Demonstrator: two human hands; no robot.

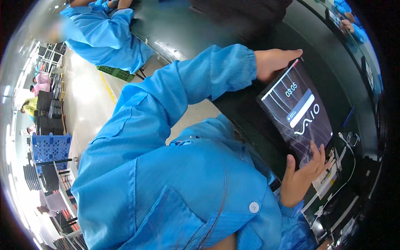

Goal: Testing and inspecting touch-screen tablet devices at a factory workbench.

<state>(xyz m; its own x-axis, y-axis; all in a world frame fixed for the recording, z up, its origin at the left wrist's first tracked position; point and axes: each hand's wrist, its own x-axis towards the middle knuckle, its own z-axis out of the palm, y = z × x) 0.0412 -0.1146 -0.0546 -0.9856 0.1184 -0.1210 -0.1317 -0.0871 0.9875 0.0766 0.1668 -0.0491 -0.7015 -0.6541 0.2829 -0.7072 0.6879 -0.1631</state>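
Note:
A dark tablet with a lit screen is tilted over the dark green bench. It shows a clock and a lock screen over a striped black background. My left hand is closed on its upper left end, the thumb along the edge and the other fingers mostly hidden behind it. At the opposite end is my right hand, its fingers spread over the lower part of the screen and the thumb apart. Whether those fingertips touch the glass I cannot tell.
Beside my right hand lie a small board-like piece and a white cable. A blue pen-like stick rests farther along the bench. At upper left sits a co-worker in blue. Blue crates and racks stand at far left.

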